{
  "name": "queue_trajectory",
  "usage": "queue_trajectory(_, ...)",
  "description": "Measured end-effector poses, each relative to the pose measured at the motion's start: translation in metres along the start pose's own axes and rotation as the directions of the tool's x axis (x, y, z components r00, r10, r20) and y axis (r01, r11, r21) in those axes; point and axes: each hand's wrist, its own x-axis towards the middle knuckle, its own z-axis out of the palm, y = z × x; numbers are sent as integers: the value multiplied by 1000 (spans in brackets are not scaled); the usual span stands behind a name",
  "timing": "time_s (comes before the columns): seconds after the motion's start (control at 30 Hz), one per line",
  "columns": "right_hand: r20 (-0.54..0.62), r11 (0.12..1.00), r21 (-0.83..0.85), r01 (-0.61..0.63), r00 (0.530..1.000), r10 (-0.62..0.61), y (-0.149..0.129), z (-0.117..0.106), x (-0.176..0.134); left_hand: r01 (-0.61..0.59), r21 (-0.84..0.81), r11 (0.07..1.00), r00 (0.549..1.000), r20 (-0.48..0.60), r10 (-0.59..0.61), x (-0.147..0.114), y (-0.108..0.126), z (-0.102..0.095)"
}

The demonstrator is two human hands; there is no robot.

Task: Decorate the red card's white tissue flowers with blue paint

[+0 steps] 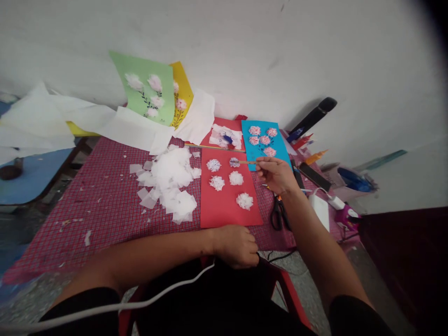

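Here's the speckled paper flower (234,162), sitting on the red card (227,213) just left of your right hand (275,173), and you're pinching a thin stick (248,162) whose far end is appearing to meet it. Careful: pressing too hard could be flattening the flower or working it loose, and a wandering end could be marking the card. Your left hand (238,246) is lying nearer you, fingers curling; whether it's gripping anything, I can't tell. It isn't steadying the card, so a firm push could be sliding it. Scissors (279,204) are lying just below your right hand, waiting to snag; loose white squares (171,169), beyond your left, could be scattering at a careless sweep.
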Motion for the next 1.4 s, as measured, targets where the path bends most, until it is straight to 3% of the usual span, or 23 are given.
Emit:
queue_trajectory(0.27,110,988,-89,-123,985,132,22,5,-28,-10,18,1000,999,-48,11,-2,0,1)
queue_trajectory(0.47,107,979,-128,-160,979,174,29,16,-30,-6,-3,1000,1000,-28,6,-1,0,3)
queue_trajectory(1.4,36,986,-113,-122,991,127,39,21,-26,-8,-4,1000,1000,4,8,-1,0,1)
